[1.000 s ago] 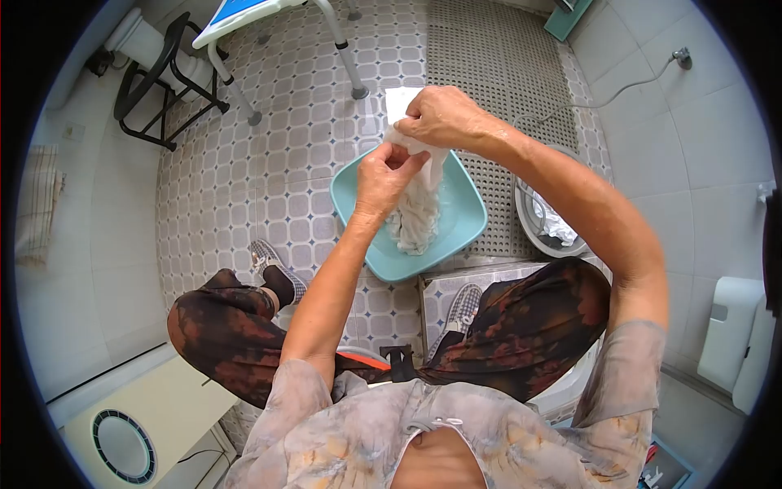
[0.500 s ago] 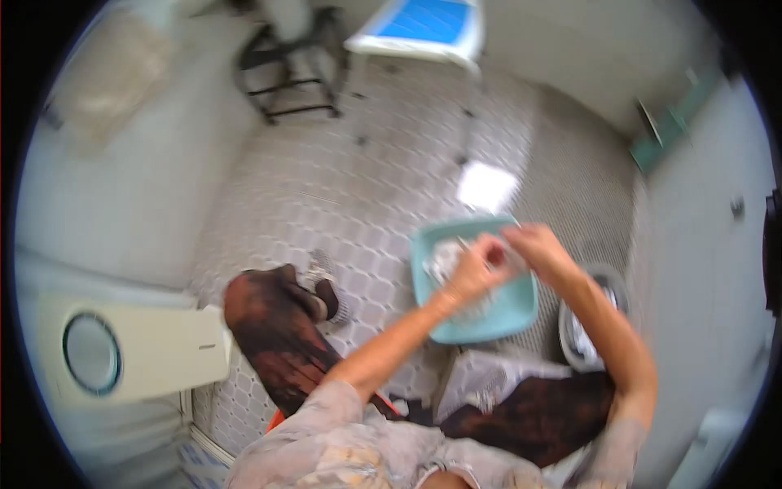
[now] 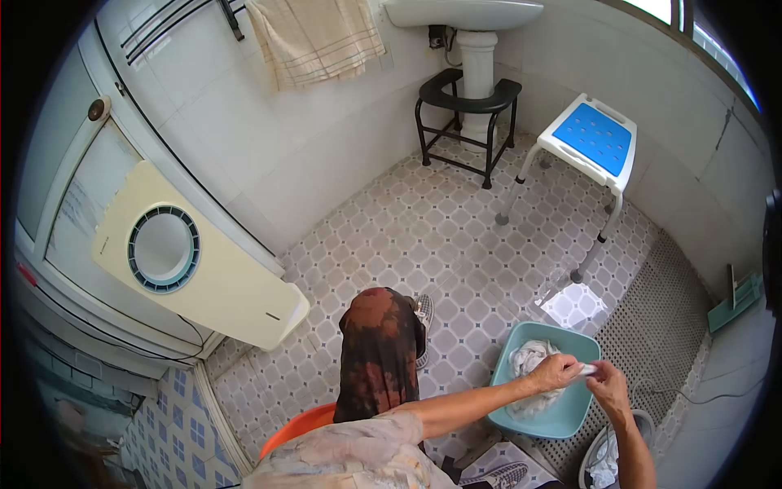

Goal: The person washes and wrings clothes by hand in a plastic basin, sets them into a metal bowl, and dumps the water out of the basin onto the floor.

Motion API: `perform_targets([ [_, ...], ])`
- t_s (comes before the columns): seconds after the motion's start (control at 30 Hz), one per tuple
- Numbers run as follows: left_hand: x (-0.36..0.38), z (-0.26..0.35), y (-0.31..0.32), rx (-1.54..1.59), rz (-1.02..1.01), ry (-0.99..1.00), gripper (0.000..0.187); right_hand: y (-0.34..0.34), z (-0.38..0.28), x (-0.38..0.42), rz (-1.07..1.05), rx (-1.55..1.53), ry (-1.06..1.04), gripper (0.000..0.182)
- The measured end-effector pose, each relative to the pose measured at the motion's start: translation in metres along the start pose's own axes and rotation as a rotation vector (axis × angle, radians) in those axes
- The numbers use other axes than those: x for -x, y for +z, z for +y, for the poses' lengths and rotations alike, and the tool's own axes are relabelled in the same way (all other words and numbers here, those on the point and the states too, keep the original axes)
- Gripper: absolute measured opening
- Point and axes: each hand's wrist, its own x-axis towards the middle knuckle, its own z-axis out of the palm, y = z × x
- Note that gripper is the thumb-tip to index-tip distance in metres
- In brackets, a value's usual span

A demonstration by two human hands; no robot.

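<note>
Over the teal basin (image 3: 503, 424) on the floor, my left hand (image 3: 555, 372) is closed around part of a white cloth (image 3: 533, 359). My right hand (image 3: 607, 383) pinches the other end of a short white stretch between the two hands, near the basin's right rim. The rest of the white cloth lies bunched inside the basin, partly hidden under my left forearm.
Right of the basin stands a grey bucket (image 3: 583, 477) with white cloth inside. A blue-and-white stool (image 3: 593, 138), a black-framed chair (image 3: 468, 102), a cream appliance (image 3: 220, 285), an orange basin (image 3: 297, 428) and a floor mat (image 3: 652, 326) are around me.
The view has swung left and upward, so the basin and hands now appear lower right. The hands have moved apart slightly, with white cloth now visible between them.
</note>
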Motion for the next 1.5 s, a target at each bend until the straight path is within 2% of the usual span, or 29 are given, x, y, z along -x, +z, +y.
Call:
perform_targets([
  [0.03,0.003,0.011,-0.002,-0.048,-0.026,-0.016,0.032,0.002,-0.001,0.004,-0.026,0.175,-0.043,0.030],
  [0.07,0.004,0.018,-0.004,-0.046,-0.011,0.028,0.032,0.009,-0.007,0.008,-0.037,0.257,0.046,0.029],
  [0.17,0.015,0.042,0.001,-0.004,-0.028,0.098,0.033,0.046,0.055,0.002,-0.107,0.561,-0.002,0.036],
  [0.2,0.014,0.054,-0.005,0.023,-0.061,0.094,0.033,0.053,0.058,0.005,-0.205,0.621,0.007,0.041],
  [0.23,0.010,0.055,-0.004,0.078,-0.096,0.076,0.033,0.063,0.074,0.002,-0.206,0.590,-0.078,0.040],
  [0.27,0.012,0.074,-0.015,0.151,-0.134,0.073,0.029,0.071,0.089,0.001,-0.168,0.391,-0.107,0.039],
  [0.3,0.011,0.078,-0.012,0.334,-0.112,0.014,0.024,0.079,0.087,-0.001,-0.071,0.218,-0.229,0.038],
  [0.33,0.007,0.079,-0.015,0.366,-0.091,0.034,0.020,0.087,0.086,-0.003,0.009,0.060,-0.364,0.038],
  [0.37,0.008,0.089,-0.021,0.516,-0.106,-0.026,0.016,0.090,0.105,-0.007,-0.065,0.144,-0.321,0.042],
  [0.4,0.007,0.107,-0.032,0.537,-0.113,0.021,0.012,0.094,0.073,-0.001,0.028,-0.022,-0.157,0.048],
  [0.43,0.007,0.122,-0.043,0.460,-0.104,0.063,0.011,0.096,0.057,-0.002,0.066,-0.146,-0.088,0.049],
  [0.5,0.003,0.124,-0.052,0.589,-0.117,-0.007,0.013,0.099,0.025,-0.001,0.166,-0.407,0.034,0.057],
  [0.53,-0.002,0.120,-0.058,0.530,-0.110,0.025,0.015,0.103,0.020,-0.005,0.273,-0.570,0.049,0.056],
  [0.57,-0.005,0.114,-0.064,0.467,-0.096,0.060,0.018,0.104,0.031,-0.014,0.306,-0.843,0.093,0.046],
  [0.63,-0.014,0.098,-0.084,0.217,-0.080,0.121,0.023,0.077,-0.003,-0.016,0.410,-0.988,0.237,0.040],
  [0.77,-0.025,0.063,-0.102,-0.304,-0.042,0.145,0.031,0.039,0.014,-0.022,0.650,-0.989,0.264,0.033],
  [0.83,-0.024,0.046,-0.101,-0.338,-0.070,0.093,0.033,0.024,0.018,-0.023,0.688,-1.000,0.206,0.031],
  [0.93,-0.020,0.012,-0.092,-0.442,-0.127,0.116,0.033,0.009,-0.028,-0.012,0.700,-1.057,0.145,0.027],
  [1.03,-0.014,-0.027,-0.069,-0.618,-0.081,0.088,0.029,-0.001,-0.074,-0.001,0.732,-1.073,0.119,0.025],
  [1.07,-0.008,-0.031,-0.061,-0.585,0.001,0.074,0.024,-0.002,-0.092,0.003,0.773,-1.071,0.117,0.024],
  [1.17,0.008,-0.046,-0.044,-0.623,0.010,-0.136,0.025,-0.019,-0.126,0.014,0.847,-1.086,0.027,0.022],
  [1.2,0.010,-0.056,-0.038,-0.538,0.005,-0.284,0.033,-0.029,-0.134,0.018,0.852,-1.094,-0.027,0.023],
  [1.3,0.006,-0.058,-0.026,0.025,0.075,-0.489,0.034,-0.051,-0.158,0.029,0.991,-1.014,-0.151,0.022],
  [1.43,-0.011,0.033,-0.030,0.593,0.162,-0.455,0.031,-0.088,-0.190,0.057,1.108,-0.932,-0.293,0.021],
  [1.5,-0.022,0.076,-0.033,0.778,0.143,-0.382,0.029,-0.116,-0.196,0.066,1.251,-0.715,-0.451,0.021],
])
